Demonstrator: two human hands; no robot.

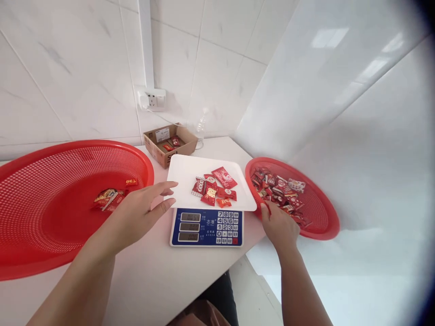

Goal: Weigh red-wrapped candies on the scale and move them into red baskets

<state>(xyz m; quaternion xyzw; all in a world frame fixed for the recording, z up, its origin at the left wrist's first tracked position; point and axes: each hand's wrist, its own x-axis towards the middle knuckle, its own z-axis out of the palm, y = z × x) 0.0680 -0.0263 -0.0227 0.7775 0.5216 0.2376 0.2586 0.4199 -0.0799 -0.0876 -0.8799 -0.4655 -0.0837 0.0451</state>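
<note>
left hand [144, 210]: free, fingers loosely spread near scale tray [181, 167] | right hand [280, 228]: at right basket [324, 213] rim, grip unclear | packets [208, 194]: several on tray between hands, many beyond right hand, few in left basket [68, 203] | apparently partway

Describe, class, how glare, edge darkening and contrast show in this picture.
In the head view, bright patches glare on the glossy right-hand wall; in the head view, the frame darkens along its curved right edge; in the head view, the clear bottle fades against pale tiles, and the scale display reads faintly.
</note>
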